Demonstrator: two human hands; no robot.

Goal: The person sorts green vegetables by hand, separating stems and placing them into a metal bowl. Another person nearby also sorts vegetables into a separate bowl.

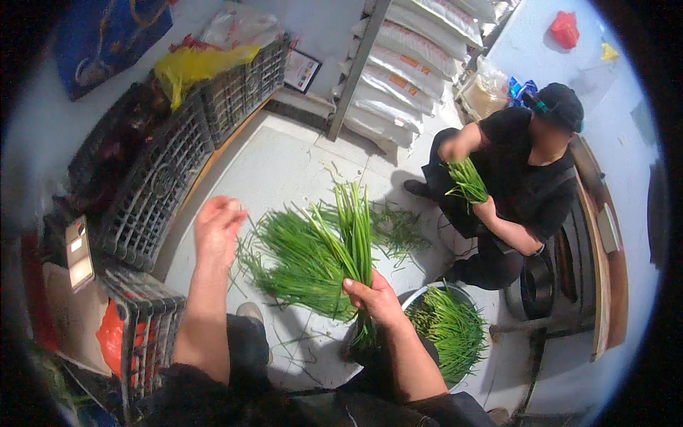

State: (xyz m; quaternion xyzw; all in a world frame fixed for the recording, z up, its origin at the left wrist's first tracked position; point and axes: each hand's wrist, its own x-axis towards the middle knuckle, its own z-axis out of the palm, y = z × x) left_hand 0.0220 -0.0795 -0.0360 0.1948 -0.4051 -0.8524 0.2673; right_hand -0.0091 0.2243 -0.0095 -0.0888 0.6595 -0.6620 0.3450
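A bunch of garlic chives (356, 242) stands up out of my right hand (378, 299), which is closed round its lower middle. The pale stalk ends point up and away from me, and the leaves hang below the fist. My left hand (219, 231) is raised to the left of the bunch, apart from it, with bent fingers drawn together. Whether anything small is pinched there is hidden. Beneath and beyond both hands, a loose heap of garlic chives (295, 260) spreads over the floor. To the right of my right forearm, a round basin (466, 290) is full of upright chives.
Across from me a seated co-worker (523, 167) holds another bunch of chives (467, 181). Black plastic crates (160, 181) line the left side, and a nearer crate (153, 320) holds something orange. White sacks (402, 78) are stacked on a rack at the back.
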